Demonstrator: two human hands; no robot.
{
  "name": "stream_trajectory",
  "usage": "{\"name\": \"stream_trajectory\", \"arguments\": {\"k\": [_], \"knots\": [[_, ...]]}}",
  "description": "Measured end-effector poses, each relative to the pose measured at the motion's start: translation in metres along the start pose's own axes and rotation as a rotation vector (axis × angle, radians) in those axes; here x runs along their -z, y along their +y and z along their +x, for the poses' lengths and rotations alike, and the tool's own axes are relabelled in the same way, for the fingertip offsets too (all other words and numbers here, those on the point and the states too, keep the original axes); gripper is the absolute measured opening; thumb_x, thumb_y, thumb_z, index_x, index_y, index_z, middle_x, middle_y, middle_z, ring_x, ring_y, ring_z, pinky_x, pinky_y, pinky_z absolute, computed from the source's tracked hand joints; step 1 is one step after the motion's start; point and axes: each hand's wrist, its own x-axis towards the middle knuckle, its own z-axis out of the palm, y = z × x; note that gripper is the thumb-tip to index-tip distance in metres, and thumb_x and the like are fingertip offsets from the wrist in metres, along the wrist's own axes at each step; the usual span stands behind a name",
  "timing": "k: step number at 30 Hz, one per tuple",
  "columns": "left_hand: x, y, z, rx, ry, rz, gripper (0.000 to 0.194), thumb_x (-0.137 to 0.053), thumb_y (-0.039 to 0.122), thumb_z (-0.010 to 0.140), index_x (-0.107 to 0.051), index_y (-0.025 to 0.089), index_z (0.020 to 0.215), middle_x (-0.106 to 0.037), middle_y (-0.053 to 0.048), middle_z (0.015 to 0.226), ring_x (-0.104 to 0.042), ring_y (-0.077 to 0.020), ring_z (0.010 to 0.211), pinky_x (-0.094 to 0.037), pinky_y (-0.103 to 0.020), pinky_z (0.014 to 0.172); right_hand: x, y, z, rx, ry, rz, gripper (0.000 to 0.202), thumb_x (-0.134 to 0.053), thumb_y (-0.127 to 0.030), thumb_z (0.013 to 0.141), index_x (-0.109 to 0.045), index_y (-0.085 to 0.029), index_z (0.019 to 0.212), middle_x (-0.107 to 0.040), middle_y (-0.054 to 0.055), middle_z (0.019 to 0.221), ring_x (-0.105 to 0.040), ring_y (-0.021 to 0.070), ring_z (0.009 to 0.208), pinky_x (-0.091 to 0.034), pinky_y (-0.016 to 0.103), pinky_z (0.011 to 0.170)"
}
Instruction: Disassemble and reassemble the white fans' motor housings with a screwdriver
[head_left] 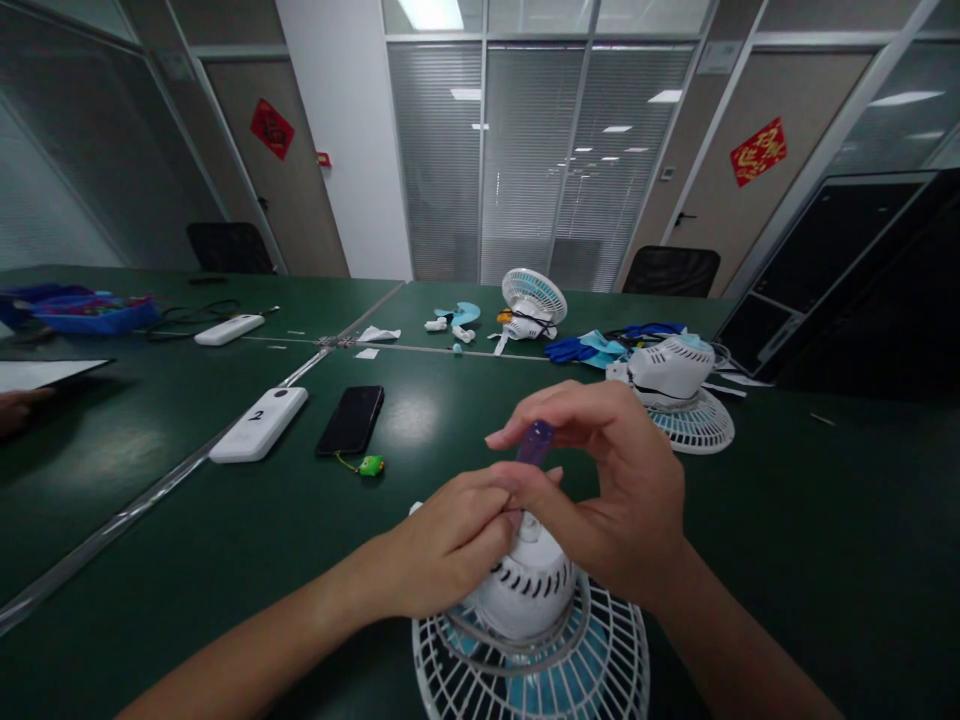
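A small white fan (pixel 525 600) lies with its cage face down on the table below my hands, light blue blades showing through the grille. Above its motor housing, my right hand (pixel 611 480) curls thumb and fingers around the purple translucent handle of what looks like a screwdriver (pixel 535 443); its shaft and tip are hidden. My left hand (pixel 450 545) is closed against the top of the housing, its bent fingers gripping around the stem. The two hands meet just under the handle. What the left fingertips press on is partly covered.
Farther back are a second fan (pixel 534 300) and a third fan (pixel 671 375) beside blue gloves (pixel 574 350). A black phone (pixel 351 420) and a white power bank (pixel 260 425) lie left. Another person's hand (pixel 22 408) shows at the left edge.
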Motion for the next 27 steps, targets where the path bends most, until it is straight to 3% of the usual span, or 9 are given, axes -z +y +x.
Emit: {"name": "stream_trajectory", "arguments": {"k": [4,6,9,11,15,19,22,25,27], "knots": [[0.000,0.000,0.000,0.005,-0.019,-0.015,0.035,-0.033,0.021,0.098,-0.065,0.017,0.113,-0.065,-0.007,0.124,-0.059,-0.0211,0.116,-0.043,-0.037,0.108,0.002,-0.001,0.000,0.037,-0.111,0.042,0.019,-0.059,-0.023,0.091,-0.059,-0.018,0.110,-0.072,0.004,0.098,-0.070,0.0136,0.085,-0.058,0.026,0.075],[0.001,0.000,0.000,0.018,-0.025,-0.008,0.037,-0.033,0.022,0.098,-0.063,0.017,0.119,-0.063,-0.007,0.128,-0.057,-0.0216,0.120,-0.042,-0.038,0.110,0.002,-0.001,0.001,0.036,-0.153,0.060,0.016,-0.055,-0.021,0.092,-0.062,-0.016,0.105,-0.073,0.006,0.098,-0.070,0.0142,0.088,-0.057,0.027,0.078],[0.001,0.001,0.001,0.008,-0.021,0.022,0.040,-0.032,0.022,0.097,-0.058,0.018,0.128,-0.058,-0.007,0.137,-0.051,-0.0234,0.129,-0.035,-0.041,0.115,-0.001,-0.002,0.003,-0.022,-0.095,0.067,0.009,-0.069,-0.023,0.084,-0.062,-0.017,0.081,-0.073,0.003,0.087,-0.070,0.0139,0.079,-0.056,0.025,0.073],[0.002,0.002,0.001,-0.002,-0.022,0.028,0.041,-0.032,0.024,0.097,-0.055,0.019,0.131,-0.057,-0.007,0.138,-0.050,-0.0249,0.130,-0.035,-0.042,0.115,-0.001,-0.002,0.003,-0.077,-0.098,0.120,0.019,-0.077,-0.027,0.077,-0.063,-0.017,0.084,-0.073,0.003,0.087,-0.070,0.0142,0.078,-0.056,0.025,0.071],[0.002,0.002,-0.001,0.027,-0.022,0.014,0.036,-0.032,0.026,0.098,-0.062,0.020,0.118,-0.063,-0.006,0.126,-0.058,-0.0229,0.114,-0.044,-0.039,0.105,0.004,-0.005,0.002,-0.163,-0.230,0.306,0.029,-0.062,-0.027,0.091,-0.060,-0.017,0.118,-0.072,0.004,0.104,-0.070,0.0145,0.094,-0.057,0.027,0.081],[-0.001,-0.004,-0.003,0.077,-0.021,0.073,0.034,-0.032,0.028,0.098,-0.065,0.018,0.097,-0.068,-0.006,0.102,-0.060,-0.0216,0.097,-0.047,-0.039,0.097,0.004,-0.007,0.004,-0.172,-0.151,0.255,0.007,-0.065,-0.022,0.088,-0.067,-0.016,0.091,-0.069,0.001,0.086,-0.067,0.0113,0.078,-0.057,0.022,0.068],[-0.002,-0.006,-0.003,0.087,-0.024,0.093,0.034,-0.033,0.028,0.097,-0.063,0.017,0.088,-0.066,-0.007,0.095,-0.060,-0.0221,0.093,-0.047,-0.040,0.097,-0.003,-0.005,0.006,-0.178,-0.083,0.223,0.009,-0.073,-0.022,0.081,-0.065,-0.018,0.081,-0.064,-0.002,0.076,-0.063,0.0096,0.068,-0.055,0.020,0.061],[-0.001,-0.005,-0.001,0.055,-0.008,0.063,0.033,-0.032,0.027,0.096,-0.063,0.016,0.096,-0.067,-0.007,0.097,-0.060,-0.0224,0.095,-0.045,-0.040,0.100,-0.009,0.001,0.005,-0.140,-0.005,0.151,0.026,-0.073,-0.020,0.081,-0.064,-0.021,0.105,-0.066,-0.003,0.083,-0.063,0.0093,0.070,-0.056,0.019,0.062],[-0.001,-0.003,0.000,0.016,-0.006,0.024,0.033,-0.032,0.025,0.096,-0.064,0.017,0.104,-0.067,-0.007,0.103,-0.061,-0.0230,0.100,-0.044,-0.040,0.102,-0.011,0.003,0.003,-0.021,0.028,0.010,0.041,-0.070,-0.019,0.084,-0.057,-0.024,0.123,-0.068,-0.001,0.093,-0.063,0.0097,0.073,-0.057,0.020,0.064]]}}
